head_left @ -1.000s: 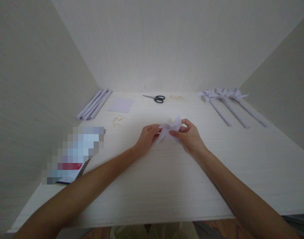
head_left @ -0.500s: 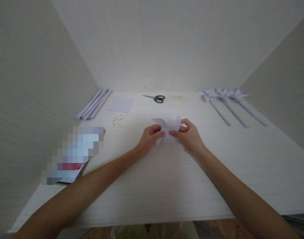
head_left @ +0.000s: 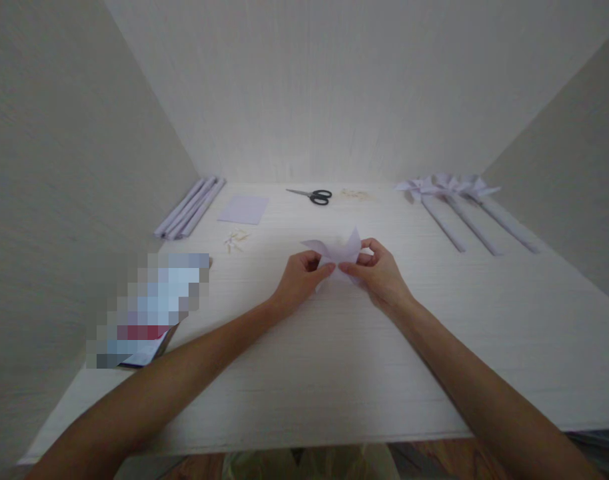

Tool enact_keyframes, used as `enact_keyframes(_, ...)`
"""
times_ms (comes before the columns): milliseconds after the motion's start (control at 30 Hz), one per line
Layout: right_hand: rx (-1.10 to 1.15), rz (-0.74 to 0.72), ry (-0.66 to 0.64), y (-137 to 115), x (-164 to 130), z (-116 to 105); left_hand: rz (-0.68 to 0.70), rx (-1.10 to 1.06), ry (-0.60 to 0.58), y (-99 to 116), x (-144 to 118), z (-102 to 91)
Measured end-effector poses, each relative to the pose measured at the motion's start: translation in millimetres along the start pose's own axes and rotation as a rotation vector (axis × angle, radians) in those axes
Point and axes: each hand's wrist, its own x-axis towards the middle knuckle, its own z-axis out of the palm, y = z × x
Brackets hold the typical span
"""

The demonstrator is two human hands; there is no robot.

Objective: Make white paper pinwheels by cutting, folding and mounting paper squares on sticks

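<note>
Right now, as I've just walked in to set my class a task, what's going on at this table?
A person is holding a piece of paper with curled-up corners between the left hand and the right hand, thumbs close together near its middle. Beyond it lie the scissors. Off to the left are a flat square sheet and a bundle of paper rolls; to the right, three paper pinwheels on sticks lie side by side.

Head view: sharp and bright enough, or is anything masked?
In the head view, light is dim, duller on the side walls, with a soft shadow on the table; in the head view, the paper between left hand and right hand looks soft, the tiny pieces right of the scissors blur together, and pixelation covers most of the flat device.
</note>
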Motion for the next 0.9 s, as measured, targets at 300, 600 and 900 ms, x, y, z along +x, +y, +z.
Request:
enact_keyframes(300, -0.011, 0.016, 0.035, -1.5, -0.6, 2.0, 0.006, 0.020, -0.017, -3.0, 0.7, -1.5)
enact_keyframes(600, -0.045, -0.008, 0.019, 1.2, -0.3, -0.6, 0.021, 0.057, -0.004, -4.1, 1.1, -2.3)
enact_keyframes(900, -0.087, 0.006, 0.024, 0.9, -0.1, -0.9, 0.025, 0.057, -0.060, 1.5, -0.7, -0.4)
